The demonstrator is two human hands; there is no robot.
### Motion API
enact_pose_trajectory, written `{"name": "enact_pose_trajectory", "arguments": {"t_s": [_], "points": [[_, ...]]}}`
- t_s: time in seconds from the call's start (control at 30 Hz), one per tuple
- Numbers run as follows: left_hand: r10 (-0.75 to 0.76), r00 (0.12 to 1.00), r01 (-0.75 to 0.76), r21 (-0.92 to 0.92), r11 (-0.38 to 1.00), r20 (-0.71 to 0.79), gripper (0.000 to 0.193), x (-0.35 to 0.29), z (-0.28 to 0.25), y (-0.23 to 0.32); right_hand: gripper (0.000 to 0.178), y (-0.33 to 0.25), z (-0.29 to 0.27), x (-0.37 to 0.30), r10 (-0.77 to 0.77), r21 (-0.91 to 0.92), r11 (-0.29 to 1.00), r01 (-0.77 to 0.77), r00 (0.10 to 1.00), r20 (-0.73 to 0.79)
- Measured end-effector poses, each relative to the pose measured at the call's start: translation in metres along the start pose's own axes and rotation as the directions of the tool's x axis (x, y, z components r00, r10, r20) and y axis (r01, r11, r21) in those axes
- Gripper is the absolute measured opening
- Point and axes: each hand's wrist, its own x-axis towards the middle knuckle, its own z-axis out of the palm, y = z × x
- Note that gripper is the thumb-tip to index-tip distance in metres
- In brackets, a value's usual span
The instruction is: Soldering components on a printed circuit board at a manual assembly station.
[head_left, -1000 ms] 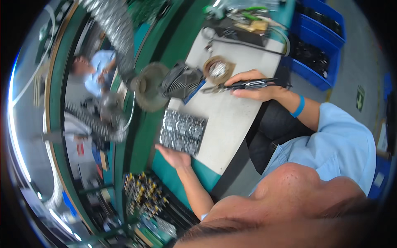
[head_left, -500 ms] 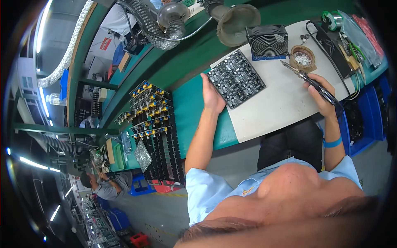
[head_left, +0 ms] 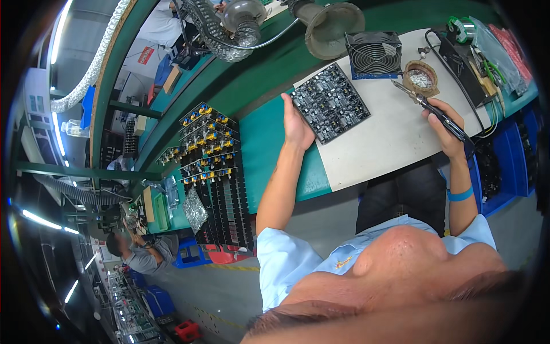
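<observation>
My left hand (head_left: 299,132) grips the left edge of a square dark circuit board panel (head_left: 331,103), thumb up along its side and the fingers mostly hidden beneath. The panel is densely covered with small components and lies tilted over the left part of a white mat (head_left: 372,146). To the right, my right hand (head_left: 448,131) is closed round the black handle of a soldering iron (head_left: 428,105). Its metal tip points up and left, apart from the panel. Beside the tip stands a round brown container (head_left: 407,79) with silvery bits inside.
A black fan (head_left: 375,56) and a flared extraction hood (head_left: 329,34) stand beyond the panel. A black box (head_left: 458,69) with a cable and a solder spool (head_left: 463,30) sit far right. Racked boards (head_left: 212,143) fill the left bench; blue bins (head_left: 507,166) are lower right.
The whole view has shifted slightly. Both hands, the panel and the soldering iron keep nearly the same places relative to the mat.
</observation>
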Motion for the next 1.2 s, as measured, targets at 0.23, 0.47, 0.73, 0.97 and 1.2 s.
{"name": "enact_pose_trajectory", "arguments": {"t_s": [0.23,0.47,0.73,0.97,1.2], "points": [[-0.002,1.000,0.002,0.008,1.000,0.018,0.076,-0.001,-0.005,0.000,0.034,0.002,0.003,-0.001,-0.014,-0.011,1.000,0.014,1.000,0.003],[0.075,0.994,-0.074,-0.006,0.997,0.074,0.078,0.009,-0.017,-0.002,0.031,0.005,0.008,0.009,-0.054,0.027,0.998,0.055,0.998,-0.038],[-0.009,0.992,0.000,0.072,0.997,0.125,0.072,0.012,-0.018,-0.007,0.027,0.009,-0.001,0.003,-0.014,0.109,0.994,0.027,0.992,-0.125],[-0.020,0.994,0.012,0.068,0.998,0.105,0.073,0.010,-0.012,-0.006,0.027,0.005,-0.005,-0.001,-0.029,0.153,0.988,0.039,0.997,-0.069],[-0.004,0.997,0.002,0.031,1.000,0.078,0.072,0.010,-0.020,-0.003,0.030,0.003,0.001,0.006,0.045,0.220,0.975,-0.031,0.997,-0.058]]}}
